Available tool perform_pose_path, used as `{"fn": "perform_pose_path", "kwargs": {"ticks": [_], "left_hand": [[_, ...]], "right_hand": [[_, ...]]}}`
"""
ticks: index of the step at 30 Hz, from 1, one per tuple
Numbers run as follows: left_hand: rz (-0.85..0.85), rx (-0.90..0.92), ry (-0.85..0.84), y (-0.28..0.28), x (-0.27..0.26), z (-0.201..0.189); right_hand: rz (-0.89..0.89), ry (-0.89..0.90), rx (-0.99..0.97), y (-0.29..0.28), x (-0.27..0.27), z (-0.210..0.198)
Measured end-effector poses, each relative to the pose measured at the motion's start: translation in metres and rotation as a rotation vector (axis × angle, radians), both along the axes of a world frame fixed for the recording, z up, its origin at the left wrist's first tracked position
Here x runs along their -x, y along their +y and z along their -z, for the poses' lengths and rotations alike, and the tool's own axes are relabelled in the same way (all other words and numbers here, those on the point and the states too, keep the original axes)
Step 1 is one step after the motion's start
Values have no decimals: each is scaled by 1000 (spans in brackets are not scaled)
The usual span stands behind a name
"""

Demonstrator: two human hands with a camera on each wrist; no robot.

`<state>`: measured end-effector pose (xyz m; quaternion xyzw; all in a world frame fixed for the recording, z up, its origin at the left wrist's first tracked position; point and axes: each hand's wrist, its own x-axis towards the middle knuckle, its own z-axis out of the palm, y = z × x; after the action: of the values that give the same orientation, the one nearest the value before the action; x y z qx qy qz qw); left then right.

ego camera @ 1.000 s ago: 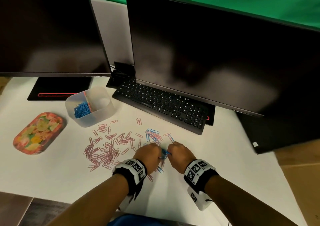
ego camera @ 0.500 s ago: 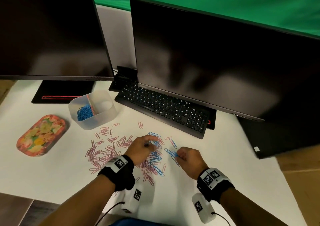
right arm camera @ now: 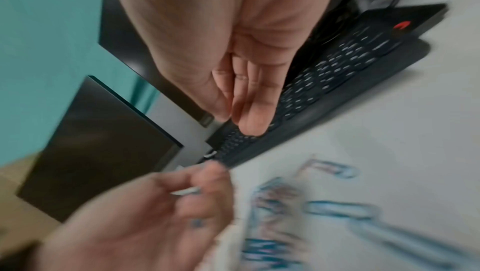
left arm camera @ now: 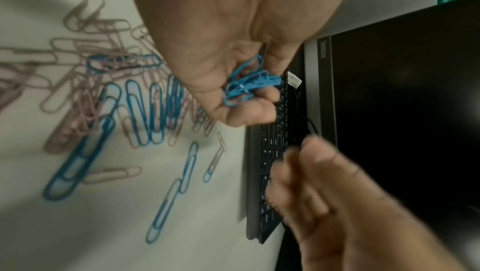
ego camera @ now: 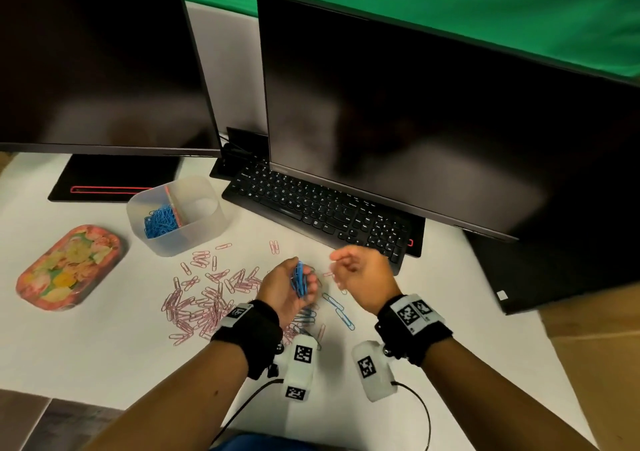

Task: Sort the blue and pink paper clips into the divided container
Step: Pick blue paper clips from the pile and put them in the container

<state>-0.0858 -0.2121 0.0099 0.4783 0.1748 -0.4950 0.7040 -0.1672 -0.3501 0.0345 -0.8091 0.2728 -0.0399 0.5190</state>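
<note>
Both hands have been lifted off the table since half a second back, when they were down among the clips. A small bunch of blue paper clips (ego camera: pixel 300 280) is now cupped in the left hand (ego camera: pixel 287 289), fingers curled round it; too tangled to be counted. The right hand (ego camera: pixel 363 282) is held up just right of it, loosely curled, nothing seen in it. The divided container (ego camera: pixel 204 232) is sat at far left, one pile of blue clips (ego camera: pixel 160 221) in its left compartment, the right compartment looks bare. Loose pink paper clips (ego camera: pixel 204 294) are scattered on the white table (ego camera: pixel 86 346), dozens of them, with a few blue ones (ego camera: pixel 341 312) near the wrists. Also seen: two monitors, one keyboard (ego camera: pixel 322 208), one floral tin (ego camera: pixel 67 267) at far left.
</note>
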Motion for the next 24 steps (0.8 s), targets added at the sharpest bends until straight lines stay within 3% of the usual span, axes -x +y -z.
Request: {"fn": "perform_pose_path", "kwargs": {"ticks": [1,3,5,7,11,17,19,22,24], "left_hand": [[0,-41,-7,4,-3,4],[-3,-103,-14,12,-9,10],[2,-152,-18,17,-12,11],[34,-215,-55,20,-13,10],[113,-298,-175,23,-13,8],[206,-396,-243,32,-16,8],[366,-494,-484,35,-13,11],[747,-612,-1025,42,-4,21],[958,-666,-1207,44,2,24]], "right_hand": [[-13,46,100,-7,8,6],[-215,201,341,-13,22,17],[-458,341,448,-7,32,30],[-562,417,503,0,36,42],[-528,420,564,5,40,54],[-435,389,500,-6,58,55],[-410,408,492,-9,68,54],[-406,417,476,-6,78,57],[-393,401,475,-2,78,59]]}}
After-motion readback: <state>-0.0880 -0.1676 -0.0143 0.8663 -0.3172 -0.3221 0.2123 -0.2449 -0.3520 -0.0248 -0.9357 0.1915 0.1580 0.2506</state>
